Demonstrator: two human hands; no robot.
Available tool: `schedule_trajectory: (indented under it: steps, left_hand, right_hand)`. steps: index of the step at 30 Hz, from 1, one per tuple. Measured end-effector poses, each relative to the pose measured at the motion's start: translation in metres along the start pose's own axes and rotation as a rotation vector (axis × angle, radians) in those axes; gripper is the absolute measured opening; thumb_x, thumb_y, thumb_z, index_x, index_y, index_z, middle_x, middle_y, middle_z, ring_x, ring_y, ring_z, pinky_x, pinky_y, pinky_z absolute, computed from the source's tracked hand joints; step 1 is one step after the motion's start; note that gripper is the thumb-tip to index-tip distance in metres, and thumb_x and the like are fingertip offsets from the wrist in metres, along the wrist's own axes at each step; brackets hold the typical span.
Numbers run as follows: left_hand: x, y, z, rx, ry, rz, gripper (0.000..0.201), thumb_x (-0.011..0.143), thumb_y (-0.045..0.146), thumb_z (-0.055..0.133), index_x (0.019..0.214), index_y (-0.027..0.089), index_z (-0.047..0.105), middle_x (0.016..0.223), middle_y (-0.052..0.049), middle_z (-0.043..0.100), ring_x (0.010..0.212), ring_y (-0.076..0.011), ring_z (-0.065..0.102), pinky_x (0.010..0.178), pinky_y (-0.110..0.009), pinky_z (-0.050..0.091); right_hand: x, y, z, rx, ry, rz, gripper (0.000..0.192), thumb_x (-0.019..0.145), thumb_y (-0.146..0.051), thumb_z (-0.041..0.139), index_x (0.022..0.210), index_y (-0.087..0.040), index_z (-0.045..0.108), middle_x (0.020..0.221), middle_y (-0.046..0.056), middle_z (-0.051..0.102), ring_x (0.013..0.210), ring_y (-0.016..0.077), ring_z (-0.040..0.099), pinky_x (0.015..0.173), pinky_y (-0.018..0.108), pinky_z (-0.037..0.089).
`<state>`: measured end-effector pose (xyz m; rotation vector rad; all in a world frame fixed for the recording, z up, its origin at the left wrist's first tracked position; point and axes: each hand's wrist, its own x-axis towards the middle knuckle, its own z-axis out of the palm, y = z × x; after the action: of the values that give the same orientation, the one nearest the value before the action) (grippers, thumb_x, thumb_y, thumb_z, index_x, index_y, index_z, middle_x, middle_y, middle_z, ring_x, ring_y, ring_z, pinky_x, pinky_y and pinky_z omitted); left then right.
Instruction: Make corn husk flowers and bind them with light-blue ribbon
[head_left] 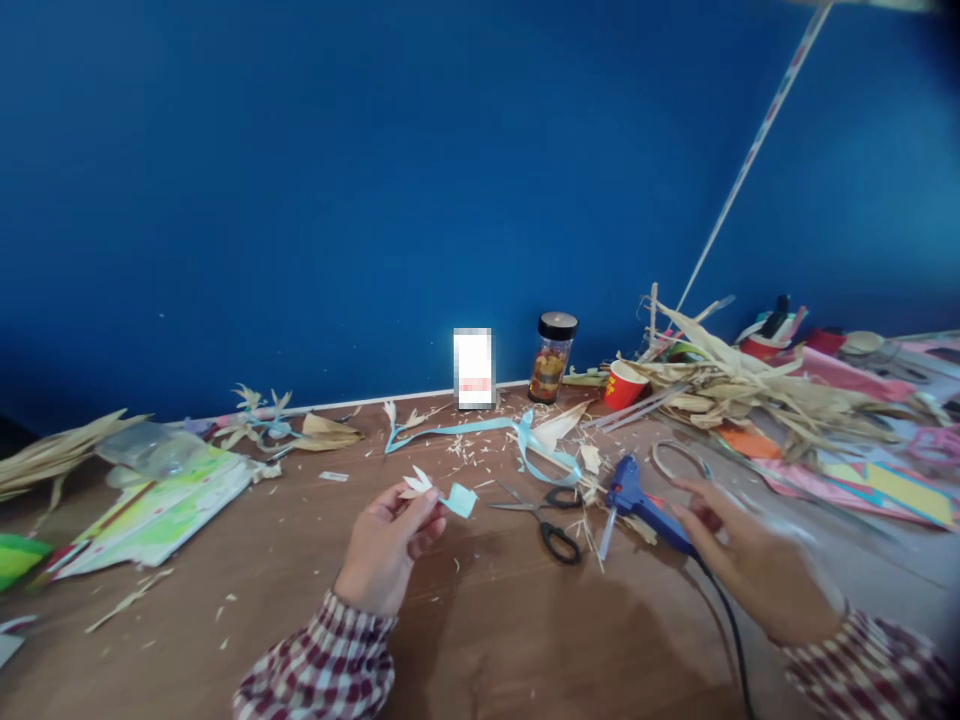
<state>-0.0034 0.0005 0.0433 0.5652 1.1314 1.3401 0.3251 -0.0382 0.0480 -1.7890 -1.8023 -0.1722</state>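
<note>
Between the thumb and fingers of my left hand (394, 545) is a small pale corn-husk flower (418, 482). A short piece of light blue ribbon (460, 500) hangs from its base. My right hand (757, 560), a little blurred, is beside the blue glue gun (636, 500); its fingers are slightly apart and not wrapped round the handle. Whether a fingertip touches the gun I cannot tell. Black-handled scissors (546, 520) lie partly spread between the hands. Behind them, a light blue ribbon (469, 428) runs along stems with husk flowers.
Dried husks (720, 375) are heaped at the right, near a red paper cup (625, 385) and a lidded jar (553, 358). A green and white packet (176, 505) and more husks lie left. Scraps dot the brown table (300, 610); a black cord (731, 620) trails from the glue gun.
</note>
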Motion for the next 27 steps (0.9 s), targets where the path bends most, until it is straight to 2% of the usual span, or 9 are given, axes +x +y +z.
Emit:
schedule_trajectory:
  steps: [2, 3, 4, 8, 10, 12, 15, 22, 27]
  left_hand:
    - [-0.006, 0.0, 0.008, -0.061, -0.024, -0.014, 0.017, 0.064, 0.011, 0.068, 0.078, 0.012, 0.059, 0.069, -0.003, 0.064, 0.061, -0.01, 0.062, 0.053, -0.017, 0.052]
    - [-0.009, -0.001, 0.013, -0.089, -0.032, -0.021, 0.016, 0.064, 0.01, 0.068, 0.078, 0.012, 0.059, 0.069, -0.003, 0.064, 0.062, -0.0103, 0.063, 0.054, -0.017, 0.053]
    - [-0.012, -0.001, 0.017, -0.114, -0.038, -0.023, 0.016, 0.064, 0.01, 0.068, 0.078, 0.013, 0.059, 0.07, -0.003, 0.064, 0.063, -0.0105, 0.063, 0.054, -0.016, 0.053]
    - [-0.021, -0.008, 0.027, -0.177, -0.015, -0.005, 0.026, 0.065, 0.006, 0.066, 0.088, 0.015, 0.059, 0.075, -0.003, 0.066, 0.065, -0.0113, 0.064, 0.057, -0.017, 0.053]
    - [-0.023, -0.011, 0.026, -0.197, -0.003, 0.008, 0.031, 0.065, 0.006, 0.066, 0.093, 0.016, 0.058, 0.074, -0.004, 0.067, 0.064, -0.0117, 0.065, 0.057, -0.018, 0.054]
    - [-0.022, -0.014, 0.022, -0.207, -0.003, 0.008, 0.029, 0.063, 0.007, 0.068, 0.09, 0.014, 0.059, 0.071, -0.004, 0.067, 0.061, -0.0124, 0.064, 0.056, -0.019, 0.054]
    - [-0.019, -0.019, 0.018, -0.214, 0.004, 0.001, 0.026, 0.058, 0.01, 0.073, 0.081, 0.013, 0.061, 0.067, -0.003, 0.066, 0.059, -0.0126, 0.063, 0.055, -0.02, 0.054]
    - [-0.015, -0.025, 0.017, -0.182, -0.009, -0.015, 0.025, 0.053, 0.017, 0.077, 0.072, 0.013, 0.061, 0.066, 0.001, 0.064, 0.058, -0.0091, 0.061, 0.055, -0.018, 0.052]
    - [-0.016, -0.024, 0.019, -0.131, 0.004, -0.034, 0.027, 0.051, 0.019, 0.078, 0.071, 0.014, 0.06, 0.062, 0.002, 0.063, 0.053, -0.008, 0.059, 0.052, -0.017, 0.051]
  right_hand:
    - [0.001, -0.034, -0.006, 0.139, -0.027, -0.003, 0.026, 0.078, -0.038, 0.053, 0.099, -0.024, 0.059, 0.074, 0.006, 0.065, 0.056, 0.0172, 0.059, 0.05, 0.027, 0.044]
    - [0.002, -0.053, -0.005, 0.24, -0.015, -0.018, 0.023, 0.077, -0.036, 0.054, 0.096, -0.023, 0.059, 0.075, 0.005, 0.064, 0.059, 0.0165, 0.059, 0.052, 0.026, 0.045]
    - [0.003, -0.072, -0.001, 0.362, -0.056, -0.03, 0.022, 0.077, -0.034, 0.055, 0.095, -0.023, 0.059, 0.076, 0.004, 0.064, 0.062, 0.0156, 0.059, 0.054, 0.025, 0.046]
    - [0.005, -0.136, 0.038, 0.998, -0.49, 0.103, 0.023, 0.074, -0.029, 0.06, 0.094, -0.019, 0.06, 0.08, 0.003, 0.066, 0.067, 0.0142, 0.06, 0.06, 0.023, 0.048]
    - [0.005, -0.152, 0.059, 1.246, -0.584, 0.191, 0.022, 0.071, -0.027, 0.063, 0.091, -0.017, 0.062, 0.082, 0.004, 0.066, 0.072, 0.0156, 0.061, 0.065, 0.025, 0.048]
    - [0.004, -0.159, 0.076, 1.4, -0.592, 0.249, 0.022, 0.07, -0.028, 0.065, 0.089, -0.016, 0.064, 0.08, 0.003, 0.067, 0.073, 0.0161, 0.06, 0.066, 0.026, 0.047]
    - [0.003, -0.161, 0.09, 1.45, -0.54, 0.316, 0.022, 0.068, -0.032, 0.067, 0.082, -0.015, 0.067, 0.071, 0.001, 0.067, 0.062, 0.0134, 0.057, 0.057, 0.023, 0.045]
    - [0.0, -0.159, 0.095, 1.426, -0.525, 0.421, 0.024, 0.067, -0.033, 0.069, 0.085, -0.018, 0.07, 0.07, 0.0, 0.067, 0.061, 0.011, 0.055, 0.048, 0.017, 0.038]
    - [-0.002, -0.159, 0.097, 1.384, -0.505, 0.426, 0.02, 0.066, -0.034, 0.068, 0.074, -0.016, 0.07, 0.057, -0.002, 0.061, 0.051, 0.0076, 0.048, 0.045, 0.017, 0.035]
